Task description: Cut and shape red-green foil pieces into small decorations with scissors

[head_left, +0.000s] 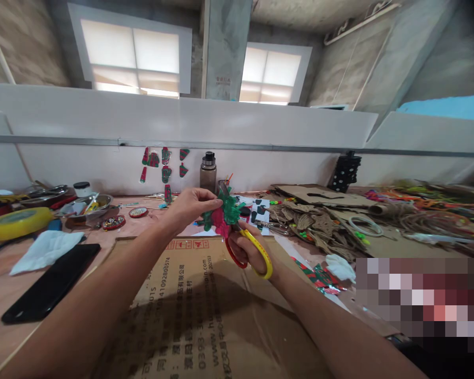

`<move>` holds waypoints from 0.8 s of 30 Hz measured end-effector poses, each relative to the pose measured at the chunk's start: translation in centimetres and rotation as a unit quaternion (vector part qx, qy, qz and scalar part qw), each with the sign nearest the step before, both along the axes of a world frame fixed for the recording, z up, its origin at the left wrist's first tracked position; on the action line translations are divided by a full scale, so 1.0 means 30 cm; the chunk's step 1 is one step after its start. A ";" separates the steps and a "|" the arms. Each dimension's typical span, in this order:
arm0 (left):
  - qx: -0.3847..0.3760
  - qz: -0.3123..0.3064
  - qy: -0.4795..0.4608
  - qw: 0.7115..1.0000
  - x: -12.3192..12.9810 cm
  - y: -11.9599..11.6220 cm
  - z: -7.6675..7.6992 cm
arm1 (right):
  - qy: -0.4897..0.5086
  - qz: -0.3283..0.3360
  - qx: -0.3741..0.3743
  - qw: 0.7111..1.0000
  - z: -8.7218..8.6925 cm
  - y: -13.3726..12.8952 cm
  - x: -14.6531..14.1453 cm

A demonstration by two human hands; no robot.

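Near the middle of the view, my left hand (pixel 195 208) pinches a crinkled green and pink piece of thin, shiny material (pixel 231 211) by its upper left side. My right hand (pixel 253 247) is closed around a pair of scissors (pixel 266 258) with one yellow and one red handle loop. The blades point up and away from me at the piece; the shiny material partly hides them, so how far apart they are is unclear. Both hands are above a flattened cardboard sheet (pixel 174 326) with printed characters.
A black phone (pixel 51 284), white tissue (pixel 43 251) and yellow tape roll (pixel 19 223) lie at left. A bottle (pixel 208 173) stands at the back. Brown twine (pixel 308 223) is heaped at right, near red-green scraps (pixel 319 276). Red-green cut pieces (pixel 166 173) are on the wall.
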State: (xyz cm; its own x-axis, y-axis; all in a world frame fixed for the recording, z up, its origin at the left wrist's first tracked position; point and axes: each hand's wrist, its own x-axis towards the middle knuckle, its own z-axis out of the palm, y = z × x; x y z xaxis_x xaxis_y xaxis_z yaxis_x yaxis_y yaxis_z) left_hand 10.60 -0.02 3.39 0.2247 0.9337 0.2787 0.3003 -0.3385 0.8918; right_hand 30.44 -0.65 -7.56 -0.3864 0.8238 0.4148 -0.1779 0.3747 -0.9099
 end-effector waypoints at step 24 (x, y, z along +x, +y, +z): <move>0.017 -0.043 -0.076 0.996 0.039 0.040 -0.063 | -0.038 -0.044 -0.017 0.998 0.030 -0.044 -0.032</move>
